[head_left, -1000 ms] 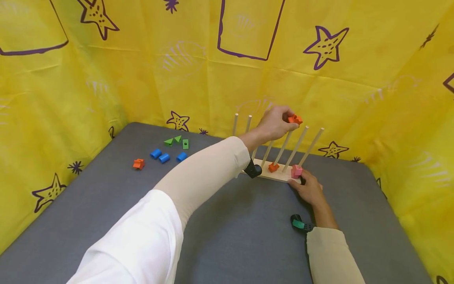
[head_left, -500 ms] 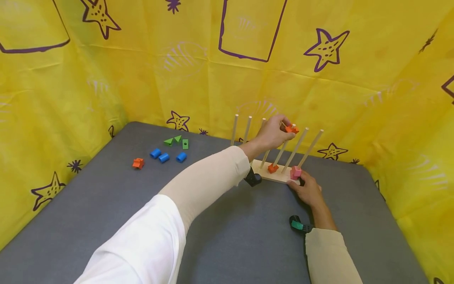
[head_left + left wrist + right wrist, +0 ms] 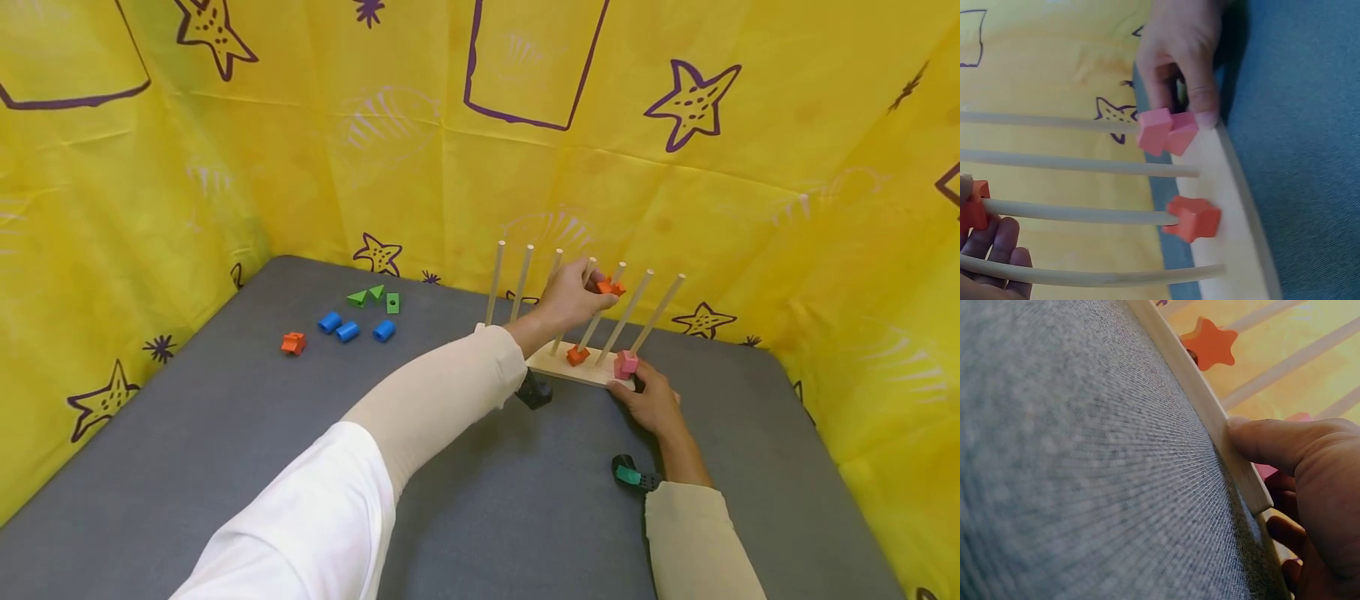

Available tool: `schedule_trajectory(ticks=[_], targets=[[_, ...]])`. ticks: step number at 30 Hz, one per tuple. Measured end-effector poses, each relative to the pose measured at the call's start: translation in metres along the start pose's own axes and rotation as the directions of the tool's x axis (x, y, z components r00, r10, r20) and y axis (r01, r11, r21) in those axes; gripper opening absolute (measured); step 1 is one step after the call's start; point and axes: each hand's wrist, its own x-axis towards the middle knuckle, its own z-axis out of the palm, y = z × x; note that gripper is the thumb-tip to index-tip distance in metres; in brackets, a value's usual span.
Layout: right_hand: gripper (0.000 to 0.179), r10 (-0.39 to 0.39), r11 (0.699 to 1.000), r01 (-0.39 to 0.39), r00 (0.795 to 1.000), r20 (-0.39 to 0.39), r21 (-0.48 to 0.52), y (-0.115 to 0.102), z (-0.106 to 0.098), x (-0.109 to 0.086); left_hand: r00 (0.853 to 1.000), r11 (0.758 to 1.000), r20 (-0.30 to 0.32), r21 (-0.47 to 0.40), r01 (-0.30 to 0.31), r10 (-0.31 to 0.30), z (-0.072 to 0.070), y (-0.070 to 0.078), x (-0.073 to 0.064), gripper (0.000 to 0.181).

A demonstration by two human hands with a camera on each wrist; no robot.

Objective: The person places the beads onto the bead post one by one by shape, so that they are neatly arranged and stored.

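Observation:
My left hand (image 3: 564, 298) pinches an orange star-shaped block (image 3: 611, 287) between thumb and fingers. The peg's tip shows above that block, and in the left wrist view the block (image 3: 979, 205) sits around the peg. Lower on the same peg, another orange star block (image 3: 1194, 219) rests at the wooden base (image 3: 558, 367). My right hand (image 3: 652, 404) grips the base's right end, its thumb (image 3: 1260, 440) on the front edge. Pink blocks (image 3: 626, 364) sit low on the rightmost peg, beside the right fingers. Part of the base is hidden behind my left forearm.
Several upright pegs (image 3: 495, 283) stand along the base. At the left of the grey table (image 3: 465, 517) lie blue cylinders (image 3: 347, 332), green triangular pieces (image 3: 357, 298), a green rectangular block (image 3: 393, 302) and a loose orange block (image 3: 293, 343). Yellow cloth (image 3: 420, 167) hangs behind.
My left hand has come down and slightly left with the orange star block, which is now around the peg below its tip. The right hand stays on the base.

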Motion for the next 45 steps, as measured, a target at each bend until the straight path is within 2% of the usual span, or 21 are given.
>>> schedule_trajectory(ticks=[12,18,24,28,40,45], targets=[[0.053,0.019,1.0,-0.019,1.0,0.012,-0.005,-0.002,0.0,-0.001,0.998,0.999,-0.04,0.003,0.05,-0.05,0.011,-0.027,-0.009,0.027],[0.052,0.004,1.0,-0.004,1.0,-0.003,-0.003,-0.001,0.001,0.0,0.997,0.997,-0.038,0.02,0.073,-0.073,0.016,-0.041,-0.013,0.026],[0.051,-0.003,1.0,0.003,1.0,0.0,-0.002,-0.001,0.0,-0.001,0.993,0.993,-0.022,-0.006,0.118,-0.118,0.021,-0.057,-0.018,0.025],[0.053,0.003,1.0,-0.003,1.0,0.006,-0.015,-0.002,-0.001,0.0,0.993,0.993,-0.011,-0.01,0.114,-0.114,0.023,-0.066,-0.019,0.022],[0.056,0.025,0.999,-0.025,0.999,0.019,-0.02,-0.003,-0.001,0.0,0.985,0.985,-0.039,0.049,0.168,-0.166,0.029,-0.085,-0.024,0.02],[0.057,0.029,0.999,-0.028,0.999,0.015,-0.019,-0.004,-0.002,-0.001,0.985,0.983,-0.046,0.063,0.171,-0.168,0.03,-0.089,-0.027,0.019]])
